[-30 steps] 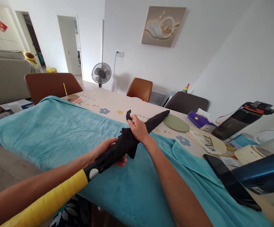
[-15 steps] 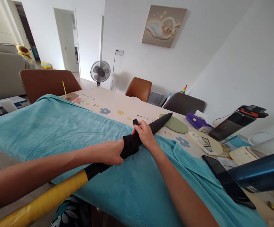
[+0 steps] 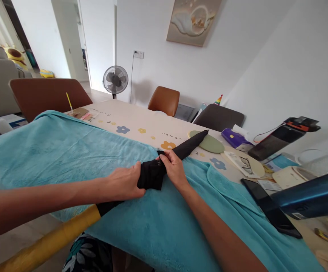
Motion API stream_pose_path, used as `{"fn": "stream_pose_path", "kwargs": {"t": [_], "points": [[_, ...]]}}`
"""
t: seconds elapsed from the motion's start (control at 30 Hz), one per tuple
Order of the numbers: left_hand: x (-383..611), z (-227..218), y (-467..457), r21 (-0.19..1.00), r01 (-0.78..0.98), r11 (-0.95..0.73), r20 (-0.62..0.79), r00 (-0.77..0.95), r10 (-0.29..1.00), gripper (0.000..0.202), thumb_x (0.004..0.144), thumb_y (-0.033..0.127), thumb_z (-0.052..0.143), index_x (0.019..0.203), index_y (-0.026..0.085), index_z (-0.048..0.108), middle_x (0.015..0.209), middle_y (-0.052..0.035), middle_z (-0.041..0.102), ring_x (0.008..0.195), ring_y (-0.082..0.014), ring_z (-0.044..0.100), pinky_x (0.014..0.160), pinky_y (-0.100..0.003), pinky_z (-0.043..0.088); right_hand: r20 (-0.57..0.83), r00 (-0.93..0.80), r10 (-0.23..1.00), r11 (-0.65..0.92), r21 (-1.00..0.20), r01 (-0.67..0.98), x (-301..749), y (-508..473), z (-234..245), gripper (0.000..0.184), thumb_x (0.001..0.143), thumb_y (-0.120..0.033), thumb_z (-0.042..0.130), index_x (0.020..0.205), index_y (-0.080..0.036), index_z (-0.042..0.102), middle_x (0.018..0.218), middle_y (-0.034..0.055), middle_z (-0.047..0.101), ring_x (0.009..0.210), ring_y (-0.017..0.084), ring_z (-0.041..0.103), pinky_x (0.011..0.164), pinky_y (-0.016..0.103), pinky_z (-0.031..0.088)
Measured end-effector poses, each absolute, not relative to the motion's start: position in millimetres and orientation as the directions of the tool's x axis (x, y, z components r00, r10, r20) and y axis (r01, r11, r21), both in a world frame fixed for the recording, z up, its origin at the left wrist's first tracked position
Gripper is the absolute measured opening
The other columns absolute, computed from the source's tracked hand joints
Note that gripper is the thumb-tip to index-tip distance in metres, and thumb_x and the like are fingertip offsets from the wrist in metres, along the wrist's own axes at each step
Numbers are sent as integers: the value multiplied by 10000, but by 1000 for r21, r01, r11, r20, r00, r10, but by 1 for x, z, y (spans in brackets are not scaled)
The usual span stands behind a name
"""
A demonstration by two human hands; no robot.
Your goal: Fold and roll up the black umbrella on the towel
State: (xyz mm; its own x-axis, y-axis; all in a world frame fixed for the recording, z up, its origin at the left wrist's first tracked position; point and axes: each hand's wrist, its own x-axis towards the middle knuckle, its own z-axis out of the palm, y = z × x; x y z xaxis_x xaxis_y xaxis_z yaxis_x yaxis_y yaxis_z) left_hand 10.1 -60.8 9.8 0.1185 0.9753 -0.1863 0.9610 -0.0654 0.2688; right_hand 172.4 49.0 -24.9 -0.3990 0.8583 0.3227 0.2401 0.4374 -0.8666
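Note:
A long black folded umbrella (image 3: 191, 145) lies slantwise over the teal blanket (image 3: 76, 147), its tip pointing to the far right. Its thick yellow handle (image 3: 59, 234) runs down to the lower left. My left hand (image 3: 126, 181) is closed around the bunched black fabric near the middle. Just beyond it, my right hand (image 3: 174, 164) pinches the end of a black strap (image 3: 160, 160) with pale lettering, which lies across the folded cloth. The fingers of my left hand are partly hidden behind the umbrella.
Under the umbrella's tip is a green oval mat (image 3: 213, 143). To the right are eyeglasses (image 3: 246, 165), a black tablet (image 3: 268, 206), a blue bottle (image 3: 308, 196), a dark bottle (image 3: 277, 138) and a purple tissue pack (image 3: 234, 139). Chairs and a fan (image 3: 115, 79) stand beyond the table.
My right hand has brought the strap's raised end down against the umbrella, so its lettering shows. My left hand has shifted slightly left. The view has tilted down a little.

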Motion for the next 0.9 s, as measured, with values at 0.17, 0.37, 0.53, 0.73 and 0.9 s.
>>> {"fn": "stream_pose_path", "kwargs": {"t": [0.17, 0.37, 0.53, 0.73, 0.9], "points": [[-14, 19, -51, 528, 825, 204, -535, 137, 834, 512, 612, 611, 595, 850, 160, 550, 789, -69, 616, 662, -203, 573, 457, -251, 335, 383, -306, 872, 456, -863, 219, 172, 44, -27, 155, 866, -378, 457, 857, -232, 510, 759, -1, 645, 755, 169, 624, 747, 300, 480], [-5, 19, -51, 732, 571, 372, -607, 299, 736, 275, 591, 382, 655, 745, 186, 539, 691, 0, 583, 626, -155, 552, 471, -221, 365, 467, -231, 854, 515, -820, 248, 178, 37, -30, 129, 877, -347, 470, 879, -223, 508, 762, 9, 650, 763, 168, 627, 746, 303, 479], [0, 29, -52, 564, 820, 100, -461, 212, 861, 176, 617, 328, 573, 688, 204, 470, 580, 21, 505, 489, -141, 466, 418, -244, 284, 503, -185, 844, 535, -814, 228, 182, 36, -32, 124, 870, -326, 495, 900, -209, 518, 767, 20, 649, 760, 163, 631, 735, 302, 491], [-3, 38, -50, -47, 977, -210, -209, 196, 958, 165, 695, 211, 527, 847, 152, 549, 636, -44, 553, 551, -202, 536, 511, -285, 341, 620, -181, 763, 634, -665, 395, 182, 38, -36, 136, 857, -313, 518, 868, -214, 610, 894, 54, 657, 859, 186, 611, 789, 332, 489], [-2, 15, -55, -289, 939, -188, -69, 175, 982, 329, 754, -62, 347, 943, 97, 565, 799, -101, 583, 650, -186, 581, 499, -251, 308, 671, -261, 694, 709, -575, 409, 183, 47, -45, 127, 854, -283, 533, 827, -221, 640, 1099, 66, 642, 1081, 202, 562, 966, 384, 424]]}}
